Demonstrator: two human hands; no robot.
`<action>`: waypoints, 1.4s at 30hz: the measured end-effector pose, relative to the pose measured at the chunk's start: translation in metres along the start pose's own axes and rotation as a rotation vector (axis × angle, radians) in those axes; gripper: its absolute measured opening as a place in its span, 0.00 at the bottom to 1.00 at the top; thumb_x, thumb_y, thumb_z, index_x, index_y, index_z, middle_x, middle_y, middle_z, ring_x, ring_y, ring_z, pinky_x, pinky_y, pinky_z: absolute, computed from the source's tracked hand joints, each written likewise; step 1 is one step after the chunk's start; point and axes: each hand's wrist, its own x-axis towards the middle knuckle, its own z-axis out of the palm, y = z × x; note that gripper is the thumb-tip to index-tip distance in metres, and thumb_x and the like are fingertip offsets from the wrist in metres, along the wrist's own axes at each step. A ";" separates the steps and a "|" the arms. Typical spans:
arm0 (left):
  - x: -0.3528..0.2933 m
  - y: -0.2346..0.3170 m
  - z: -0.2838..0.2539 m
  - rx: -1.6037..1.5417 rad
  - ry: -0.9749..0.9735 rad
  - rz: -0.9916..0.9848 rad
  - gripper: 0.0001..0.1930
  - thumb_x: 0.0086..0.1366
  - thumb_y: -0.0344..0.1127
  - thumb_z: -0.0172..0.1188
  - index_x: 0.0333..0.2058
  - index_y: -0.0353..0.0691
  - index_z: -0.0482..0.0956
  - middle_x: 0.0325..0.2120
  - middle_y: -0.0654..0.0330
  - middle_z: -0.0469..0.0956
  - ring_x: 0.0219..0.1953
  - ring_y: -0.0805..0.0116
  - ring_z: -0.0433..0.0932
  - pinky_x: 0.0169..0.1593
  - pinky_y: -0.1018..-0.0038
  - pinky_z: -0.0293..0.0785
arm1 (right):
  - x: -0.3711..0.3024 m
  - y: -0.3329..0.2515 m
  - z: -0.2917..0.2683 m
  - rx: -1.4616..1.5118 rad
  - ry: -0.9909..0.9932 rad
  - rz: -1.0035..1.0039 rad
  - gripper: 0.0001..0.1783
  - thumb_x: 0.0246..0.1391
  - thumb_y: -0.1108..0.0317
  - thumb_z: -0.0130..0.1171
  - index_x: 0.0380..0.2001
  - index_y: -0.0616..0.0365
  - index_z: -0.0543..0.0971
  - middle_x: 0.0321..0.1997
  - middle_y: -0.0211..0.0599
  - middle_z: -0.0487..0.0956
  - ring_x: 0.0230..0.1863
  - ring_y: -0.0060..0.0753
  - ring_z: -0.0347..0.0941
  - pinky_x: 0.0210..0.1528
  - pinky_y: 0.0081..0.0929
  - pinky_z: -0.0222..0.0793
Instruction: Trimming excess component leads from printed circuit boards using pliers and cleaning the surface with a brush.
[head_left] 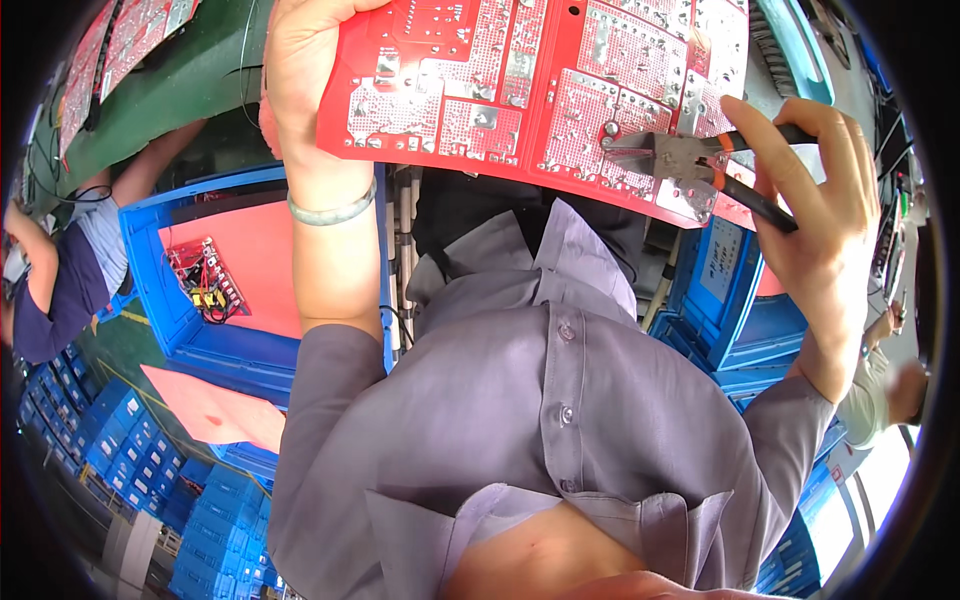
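both arms raised, left hand (300, 70) clamped w/ thumb over fingers, right hand (820, 190) curled tight in a grip, grey sleeves pushed back

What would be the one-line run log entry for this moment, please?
left hand: holds red board by edge | right hand: holds cutters, tips on board solder side | blue bin: behind left arm

A blue rectangular plastic crate (722, 275) stands just below the right grip, and a pale rectangular label (722, 260) with dark print sits on its side wall. Below and to the left of the left grip, well apart from it, stacks of blue plastic crates (130, 440) carry small white rectangular labels (140, 452) on their faces.
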 end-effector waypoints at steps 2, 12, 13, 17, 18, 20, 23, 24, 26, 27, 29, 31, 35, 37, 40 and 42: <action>-0.002 0.000 -0.002 0.004 0.007 0.002 0.33 0.49 0.21 0.44 0.58 0.24 0.53 0.53 0.42 0.65 0.51 0.55 0.70 0.56 0.69 0.65 | -0.001 0.000 0.009 0.032 0.029 -0.016 0.34 0.21 0.81 0.61 0.42 0.50 0.78 0.34 0.35 0.69 0.33 0.37 0.68 0.35 0.32 0.65; 0.001 -0.001 -0.001 -0.009 -0.036 0.002 0.33 0.49 0.20 0.43 0.58 0.26 0.53 0.54 0.44 0.64 0.54 0.57 0.68 0.58 0.68 0.63 | 0.001 0.004 0.008 0.034 0.026 -0.031 0.32 0.20 0.82 0.59 0.40 0.51 0.78 0.31 0.35 0.70 0.30 0.36 0.68 0.31 0.29 0.65; 0.001 -0.001 -0.005 0.008 -0.031 0.008 0.33 0.49 0.20 0.43 0.58 0.26 0.53 0.54 0.44 0.64 0.53 0.57 0.68 0.58 0.69 0.63 | 0.002 0.007 0.012 0.123 0.000 -0.023 0.31 0.22 0.82 0.59 0.40 0.52 0.78 0.29 0.35 0.70 0.28 0.36 0.68 0.29 0.29 0.64; 0.002 0.004 -0.003 0.023 -0.033 -0.018 0.33 0.48 0.20 0.43 0.58 0.26 0.53 0.54 0.44 0.64 0.52 0.56 0.69 0.57 0.68 0.64 | 0.005 0.010 0.012 0.184 -0.041 -0.036 0.25 0.26 0.75 0.61 0.37 0.55 0.78 0.26 0.36 0.69 0.25 0.37 0.66 0.27 0.30 0.63; 0.001 0.004 -0.003 0.030 -0.031 -0.010 0.33 0.48 0.20 0.43 0.58 0.26 0.53 0.54 0.44 0.64 0.52 0.56 0.69 0.57 0.68 0.64 | 0.005 0.009 0.008 0.184 -0.033 -0.043 0.25 0.26 0.75 0.61 0.37 0.55 0.78 0.26 0.36 0.69 0.25 0.37 0.66 0.27 0.30 0.63; -0.002 0.005 0.004 0.003 0.026 -0.031 0.34 0.48 0.20 0.43 0.58 0.26 0.53 0.53 0.44 0.65 0.52 0.57 0.69 0.56 0.68 0.65 | 0.006 0.008 -0.001 0.290 -0.158 -0.170 0.20 0.29 0.69 0.61 0.34 0.57 0.78 0.25 0.37 0.69 0.25 0.38 0.66 0.26 0.31 0.61; -0.003 0.009 0.014 0.044 0.096 -0.067 0.34 0.48 0.19 0.42 0.59 0.28 0.53 0.53 0.46 0.65 0.52 0.56 0.69 0.55 0.68 0.66 | 0.001 0.004 -0.005 0.311 -0.061 -0.106 0.21 0.27 0.69 0.59 0.33 0.58 0.78 0.27 0.39 0.68 0.27 0.41 0.67 0.28 0.33 0.61; -0.002 0.009 0.015 0.033 0.104 -0.067 0.34 0.48 0.19 0.42 0.59 0.28 0.53 0.53 0.46 0.66 0.52 0.57 0.70 0.55 0.68 0.67 | -0.003 0.005 -0.008 0.261 -0.044 -0.050 0.21 0.28 0.71 0.59 0.34 0.59 0.77 0.29 0.40 0.68 0.28 0.42 0.67 0.29 0.33 0.62; -0.001 0.013 0.014 -0.022 0.067 -0.094 0.34 0.48 0.19 0.42 0.59 0.29 0.53 0.52 0.47 0.67 0.51 0.58 0.70 0.54 0.69 0.66 | -0.014 0.010 -0.005 0.215 0.010 0.161 0.23 0.32 0.80 0.59 0.39 0.58 0.77 0.31 0.41 0.70 0.32 0.43 0.69 0.34 0.33 0.65; -0.002 0.014 0.015 -0.015 0.063 -0.099 0.35 0.48 0.19 0.42 0.59 0.29 0.53 0.52 0.48 0.67 0.51 0.59 0.70 0.55 0.69 0.66 | -0.020 0.016 -0.002 0.212 0.054 0.212 0.24 0.32 0.81 0.58 0.40 0.58 0.77 0.33 0.41 0.71 0.34 0.42 0.70 0.36 0.32 0.66; -0.003 0.014 0.010 -0.052 0.047 -0.088 0.36 0.47 0.18 0.44 0.60 0.29 0.52 0.53 0.48 0.66 0.51 0.59 0.70 0.54 0.68 0.66 | -0.036 0.025 0.006 0.220 0.131 0.345 0.27 0.33 0.84 0.57 0.44 0.59 0.76 0.36 0.41 0.72 0.37 0.40 0.71 0.40 0.30 0.66; -0.007 0.014 0.006 -0.079 0.034 -0.061 0.36 0.47 0.17 0.45 0.60 0.30 0.52 0.53 0.47 0.66 0.52 0.58 0.70 0.55 0.68 0.66 | -0.059 0.033 0.023 0.254 0.173 0.485 0.27 0.37 0.85 0.56 0.46 0.58 0.75 0.39 0.39 0.74 0.41 0.35 0.72 0.44 0.27 0.66; -0.009 0.014 0.008 -0.104 0.048 -0.021 0.38 0.46 0.17 0.46 0.60 0.30 0.51 0.53 0.46 0.65 0.53 0.57 0.69 0.56 0.66 0.66 | -0.099 0.042 0.048 0.220 0.165 0.677 0.22 0.47 0.78 0.56 0.49 0.57 0.73 0.41 0.38 0.75 0.41 0.31 0.71 0.45 0.25 0.64; -0.010 0.016 0.008 -0.067 0.072 -0.015 0.38 0.46 0.17 0.46 0.60 0.30 0.51 0.54 0.46 0.65 0.53 0.57 0.69 0.56 0.66 0.65 | -0.120 0.056 0.063 0.141 0.134 0.876 0.24 0.47 0.73 0.60 0.50 0.55 0.73 0.38 0.35 0.75 0.36 0.29 0.70 0.42 0.25 0.65; -0.016 0.015 0.015 -0.090 0.002 0.134 0.38 0.46 0.17 0.46 0.60 0.30 0.52 0.54 0.46 0.65 0.53 0.57 0.69 0.56 0.66 0.65 | -0.144 0.090 0.084 0.029 0.118 1.002 0.24 0.50 0.62 0.59 0.52 0.50 0.72 0.33 0.34 0.73 0.33 0.29 0.68 0.38 0.26 0.63; -0.017 0.021 0.025 -0.025 0.002 0.113 0.37 0.46 0.16 0.46 0.60 0.30 0.53 0.54 0.47 0.65 0.53 0.58 0.69 0.56 0.67 0.65 | -0.147 0.115 0.095 0.029 0.091 0.988 0.24 0.53 0.57 0.55 0.52 0.52 0.71 0.37 0.41 0.75 0.40 0.38 0.70 0.44 0.29 0.63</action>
